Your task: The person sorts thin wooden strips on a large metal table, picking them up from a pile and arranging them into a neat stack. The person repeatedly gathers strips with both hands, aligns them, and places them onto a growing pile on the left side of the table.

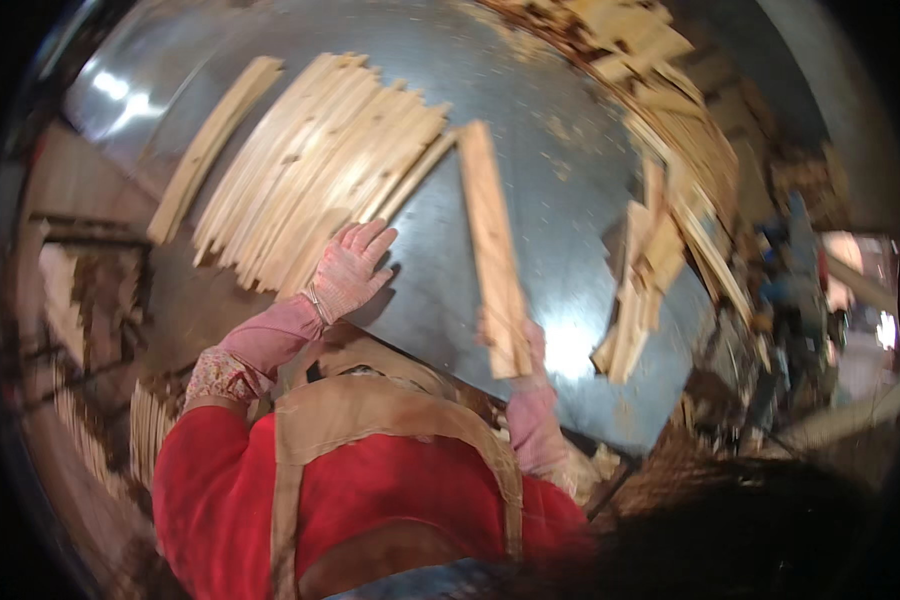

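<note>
My left hand (348, 270), in a pale pink glove, is open with its fingers stretched out. It is at the near right end of a row of narrow wooden strips (305, 165) lying side by side on the metal table (425, 270). My right hand (536, 352), also gloved, grips the near end of a wooden board (490, 235); the board covers most of its fingers. This board slants away from me, its far end close to the right side of the row. A single strip (210, 150) lies apart at the left of the row.
Several short wood pieces (642, 270) lie in a loose pile at the table's right side. More wood offcuts (660, 60) are heaped along the far right edge. Stacked wood (148, 435) stands below the table at the left. Sawdust (570, 140) is scattered over the tabletop.
</note>
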A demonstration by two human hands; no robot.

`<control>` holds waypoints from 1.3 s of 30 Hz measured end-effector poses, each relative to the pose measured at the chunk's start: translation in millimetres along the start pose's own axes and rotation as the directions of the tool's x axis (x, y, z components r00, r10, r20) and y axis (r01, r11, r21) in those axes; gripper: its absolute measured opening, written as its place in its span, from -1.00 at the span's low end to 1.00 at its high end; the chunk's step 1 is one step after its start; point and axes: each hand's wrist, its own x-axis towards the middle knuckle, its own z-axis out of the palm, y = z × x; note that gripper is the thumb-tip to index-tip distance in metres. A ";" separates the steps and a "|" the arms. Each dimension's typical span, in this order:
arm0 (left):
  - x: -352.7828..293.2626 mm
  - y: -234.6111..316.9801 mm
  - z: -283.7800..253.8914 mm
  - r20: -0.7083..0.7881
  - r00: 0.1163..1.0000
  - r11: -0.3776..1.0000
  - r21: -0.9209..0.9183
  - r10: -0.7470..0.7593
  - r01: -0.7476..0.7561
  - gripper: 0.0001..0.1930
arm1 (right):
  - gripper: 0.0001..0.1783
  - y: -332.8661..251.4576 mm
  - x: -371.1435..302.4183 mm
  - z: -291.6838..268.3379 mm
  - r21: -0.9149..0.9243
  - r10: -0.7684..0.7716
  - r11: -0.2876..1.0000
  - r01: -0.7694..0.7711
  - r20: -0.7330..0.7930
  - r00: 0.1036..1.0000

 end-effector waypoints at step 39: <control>-1.8 287.1 170.8 0.931 0.320 0.609 -0.357 0.174 0.708 -0.53 | -0.17 179.7 -392.8 -316.2 -0.087 -0.022 0.987 0.137 -0.907 -0.420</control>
